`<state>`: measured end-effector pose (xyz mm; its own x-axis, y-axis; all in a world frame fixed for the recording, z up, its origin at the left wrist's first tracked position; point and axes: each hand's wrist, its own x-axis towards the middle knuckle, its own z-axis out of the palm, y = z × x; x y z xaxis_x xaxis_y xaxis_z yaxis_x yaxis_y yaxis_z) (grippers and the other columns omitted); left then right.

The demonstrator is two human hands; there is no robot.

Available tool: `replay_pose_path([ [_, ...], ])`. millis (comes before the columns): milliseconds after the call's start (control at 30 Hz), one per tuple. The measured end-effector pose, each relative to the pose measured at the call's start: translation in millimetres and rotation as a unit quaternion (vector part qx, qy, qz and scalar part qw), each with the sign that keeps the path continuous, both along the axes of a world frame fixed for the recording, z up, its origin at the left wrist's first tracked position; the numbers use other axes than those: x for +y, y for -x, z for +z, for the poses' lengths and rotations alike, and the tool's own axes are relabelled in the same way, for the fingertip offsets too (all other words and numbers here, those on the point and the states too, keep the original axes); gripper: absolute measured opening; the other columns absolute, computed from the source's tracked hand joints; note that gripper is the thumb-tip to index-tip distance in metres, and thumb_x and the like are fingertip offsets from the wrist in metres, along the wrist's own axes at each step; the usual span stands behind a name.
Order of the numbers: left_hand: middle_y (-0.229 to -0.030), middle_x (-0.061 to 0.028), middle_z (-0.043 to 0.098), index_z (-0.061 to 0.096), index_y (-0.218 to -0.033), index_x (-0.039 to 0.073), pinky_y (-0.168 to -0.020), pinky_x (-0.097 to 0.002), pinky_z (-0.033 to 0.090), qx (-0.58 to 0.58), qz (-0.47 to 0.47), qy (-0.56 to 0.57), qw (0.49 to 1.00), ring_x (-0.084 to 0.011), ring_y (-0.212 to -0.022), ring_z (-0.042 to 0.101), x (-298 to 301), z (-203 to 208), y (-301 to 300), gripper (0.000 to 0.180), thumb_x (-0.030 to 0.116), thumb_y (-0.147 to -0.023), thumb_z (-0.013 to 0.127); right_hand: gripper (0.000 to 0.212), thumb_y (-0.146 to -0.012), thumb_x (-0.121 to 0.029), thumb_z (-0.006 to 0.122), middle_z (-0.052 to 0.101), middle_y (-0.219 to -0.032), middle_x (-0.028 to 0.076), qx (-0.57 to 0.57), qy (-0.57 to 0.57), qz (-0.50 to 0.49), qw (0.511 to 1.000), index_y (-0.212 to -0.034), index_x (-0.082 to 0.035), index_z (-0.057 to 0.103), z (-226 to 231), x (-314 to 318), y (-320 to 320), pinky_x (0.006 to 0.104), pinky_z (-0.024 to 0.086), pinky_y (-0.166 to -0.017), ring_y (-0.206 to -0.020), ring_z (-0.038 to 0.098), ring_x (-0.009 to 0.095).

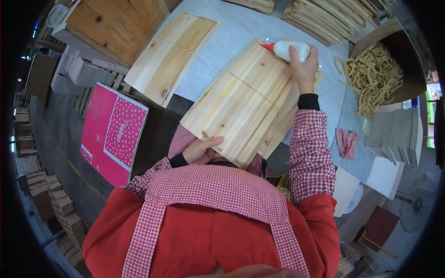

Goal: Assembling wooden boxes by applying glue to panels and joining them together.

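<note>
A pale wooden slat panel (pixel 245 104) lies tilted across the grey table's (pixel 232 41) near edge and over my lap. My left hand (pixel 200 150) grips its near lower corner, thumb on top. My right hand (pixel 303 65) is closed around a white glue bottle (pixel 289 48) with a red nozzle. The nozzle points left at the panel's far edge. I wear red clothes, a red-checked apron and checked sleeve covers.
A second slat panel (pixel 171 55) lies to the left on the table. Stacks of thin wooden strips (pixel 324 16) sit at the back. A cardboard box of tan rubber bands (pixel 375 69) stands at right, beside grey boards (pixel 396 134) and a pink cloth (pixel 346 142). A pink printed sheet (pixel 111 132) lies left.
</note>
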<state>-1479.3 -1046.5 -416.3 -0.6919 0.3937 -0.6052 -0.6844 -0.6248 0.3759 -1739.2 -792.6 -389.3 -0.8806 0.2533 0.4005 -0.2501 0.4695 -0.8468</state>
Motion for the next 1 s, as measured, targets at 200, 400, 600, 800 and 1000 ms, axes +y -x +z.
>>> replay_pose_path([
  [200,-0.134,-0.0187,0.05,0.032,-0.14,0.001,-0.105,-0.044,0.043,0.002,0.001,-0.006,1.0,-0.0291,-0.122,0.053,1,-1,0,0.059,0.012,-0.09,0.062,0.044,-0.076,-0.026,0.076,0.067,-0.089,0.016,0.052,-0.089,0.0,0.995,-0.107,-0.001,0.057,7,49,-18,0.036,0.052,-0.074,-0.081,0.066,0.027],
  [400,-0.135,-0.0188,0.049,0.032,-0.14,0.0,-0.106,-0.0434,0.042,0.026,0.014,-0.006,1.0,-0.0287,-0.122,0.053,3,4,0,0.058,0.011,-0.091,0.061,0.042,-0.076,-0.025,0.076,0.066,-0.088,0.015,0.028,-0.103,-0.022,0.994,-0.105,-0.001,0.057,14,92,-47,0.0342,0.051,-0.072,-0.078,0.065,0.023],
  [600,-0.135,-0.0182,0.049,0.032,-0.14,0.0,-0.106,-0.0434,0.042,0.013,0.018,-0.018,1.0,-0.0286,-0.122,0.052,2,-1,0,0.056,0.01,-0.092,0.06,0.037,-0.079,-0.023,0.075,0.063,-0.085,0.01,-0.022,-0.029,-0.051,0.998,-0.103,-0.001,0.058,31,73,-71,0.0338,0.051,-0.07,-0.073,0.061,0.02],
  [800,-0.134,-0.0171,0.05,0.034,-0.139,0.0,-0.105,-0.0426,0.043,0.027,0.026,-0.035,0.999,-0.0275,-0.121,0.053,3,-6,-2,0.054,0.011,-0.092,0.06,0.038,-0.083,-0.023,0.073,0.06,-0.088,0.007,-0.007,0.058,0.072,0.996,-0.105,0.0,0.054,-6,-15,-90,0.0249,0.051,-0.05,-0.069,0.06,0.015],
  [1000,-0.134,-0.0167,0.05,0.035,-0.139,0.0,-0.105,-0.0424,0.043,0.031,0.022,-0.027,0.999,-0.0269,-0.121,0.053,3,-5,-2,0.055,0.012,-0.092,0.061,0.038,-0.078,-0.024,0.075,0.064,-0.086,0.015,0.011,0.03,0.092,0.995,-0.101,-0.001,0.056,6,-50,-98,0.0349,0.051,-0.069,-0.075,0.064,0.024],
])
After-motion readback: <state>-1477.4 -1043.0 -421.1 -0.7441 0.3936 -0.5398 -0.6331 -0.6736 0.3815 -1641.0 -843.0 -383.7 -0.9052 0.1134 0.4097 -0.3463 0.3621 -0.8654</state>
